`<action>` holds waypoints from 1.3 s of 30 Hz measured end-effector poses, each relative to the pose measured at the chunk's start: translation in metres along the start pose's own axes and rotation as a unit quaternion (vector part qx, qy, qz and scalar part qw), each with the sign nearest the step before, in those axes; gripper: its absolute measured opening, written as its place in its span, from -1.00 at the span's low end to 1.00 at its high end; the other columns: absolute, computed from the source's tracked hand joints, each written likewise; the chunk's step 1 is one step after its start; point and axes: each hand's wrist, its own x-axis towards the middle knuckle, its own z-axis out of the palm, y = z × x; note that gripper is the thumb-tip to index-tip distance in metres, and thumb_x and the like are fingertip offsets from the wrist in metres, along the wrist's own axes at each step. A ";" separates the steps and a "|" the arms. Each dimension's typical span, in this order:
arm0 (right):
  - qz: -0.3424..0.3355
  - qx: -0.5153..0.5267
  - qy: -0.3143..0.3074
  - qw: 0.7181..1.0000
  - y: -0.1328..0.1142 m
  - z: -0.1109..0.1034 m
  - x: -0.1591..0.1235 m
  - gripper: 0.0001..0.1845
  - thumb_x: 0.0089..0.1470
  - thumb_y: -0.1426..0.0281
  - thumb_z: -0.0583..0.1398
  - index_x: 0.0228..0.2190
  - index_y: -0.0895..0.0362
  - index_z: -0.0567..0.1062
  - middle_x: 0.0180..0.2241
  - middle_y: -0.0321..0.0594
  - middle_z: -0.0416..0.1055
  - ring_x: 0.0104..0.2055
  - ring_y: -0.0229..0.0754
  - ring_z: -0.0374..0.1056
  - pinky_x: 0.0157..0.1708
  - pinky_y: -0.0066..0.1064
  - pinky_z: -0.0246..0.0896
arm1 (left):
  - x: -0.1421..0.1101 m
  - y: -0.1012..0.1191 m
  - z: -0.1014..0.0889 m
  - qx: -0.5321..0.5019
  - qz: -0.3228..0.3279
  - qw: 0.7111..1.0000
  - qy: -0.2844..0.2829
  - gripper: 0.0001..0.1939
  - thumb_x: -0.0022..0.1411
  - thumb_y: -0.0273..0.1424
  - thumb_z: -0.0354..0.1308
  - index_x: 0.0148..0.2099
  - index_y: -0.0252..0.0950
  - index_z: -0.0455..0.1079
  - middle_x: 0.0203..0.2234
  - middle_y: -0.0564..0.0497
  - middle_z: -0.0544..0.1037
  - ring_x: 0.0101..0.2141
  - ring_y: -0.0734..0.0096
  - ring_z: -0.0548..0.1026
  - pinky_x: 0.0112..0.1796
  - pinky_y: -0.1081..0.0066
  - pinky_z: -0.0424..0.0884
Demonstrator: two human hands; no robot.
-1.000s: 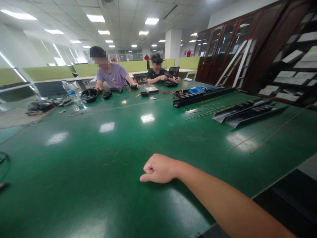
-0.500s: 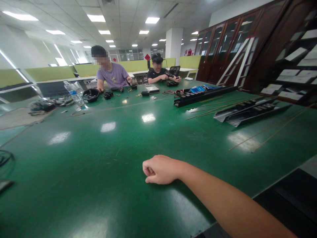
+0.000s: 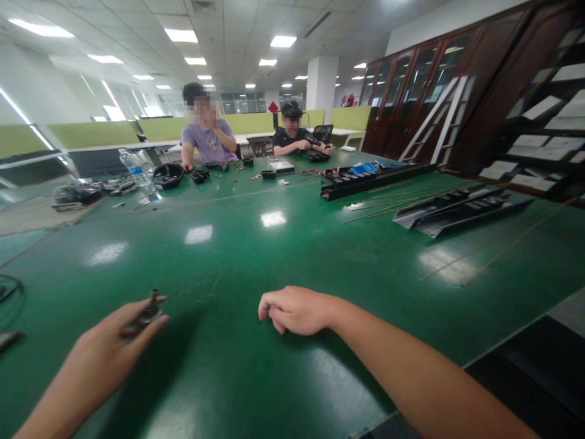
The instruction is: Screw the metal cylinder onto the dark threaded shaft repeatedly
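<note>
LIVE | small dark metal fitting (image 3: pixel 147 314) pinched in the closed grip of the left hand (image 3: pixel 98 353), held above the green surface (image 3: pixel 219 372) | right hand (image 3: pixel 297 310) loosely curled, nothing held, well right of the grip | risk: fitting could be dropped if the pinch slackens, then rolled away

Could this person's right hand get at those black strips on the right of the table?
Probably not without leaning over. Nothing stands between the right hand and the black cable-chain strips on the green tabletop, so the way is free, but they look too far off.
</note>
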 end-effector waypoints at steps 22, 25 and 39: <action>-0.016 -0.021 0.081 0.996 0.007 0.013 0.004 -0.54 -0.13 0.21 0.39 -0.16 0.10 0.52 -0.42 -0.35 0.46 -0.45 -0.32 0.31 -0.45 -0.52 0.09 | 0.000 0.095 0.072 -0.188 0.102 0.964 -0.160 -0.75 0.18 -0.24 0.26 -0.12 -0.18 0.43 -0.29 0.06 0.57 -0.26 0.31 0.53 -0.21 0.35 0.40; -0.018 -0.041 0.086 0.995 0.004 0.013 0.003 -0.57 -0.11 0.22 0.38 -0.17 0.09 0.53 -0.41 -0.35 0.46 -0.43 -0.31 0.32 -0.44 -0.52 0.09 | -0.001 0.098 0.071 -0.193 0.104 0.960 -0.176 -0.76 0.20 -0.24 0.25 -0.09 -0.17 0.43 -0.26 0.06 0.57 -0.24 0.30 0.53 -0.18 0.34 0.39; -0.028 -0.040 0.115 0.992 -0.004 0.015 0.002 -0.66 -0.01 0.32 0.30 -0.15 0.10 0.52 -0.39 -0.29 0.49 -0.42 -0.29 0.33 -0.41 -0.50 0.12 | 0.000 0.100 0.069 -0.222 0.088 0.950 -0.200 -0.75 0.23 -0.26 0.23 -0.04 -0.13 0.43 -0.21 0.08 0.58 -0.20 0.31 0.52 -0.13 0.34 0.37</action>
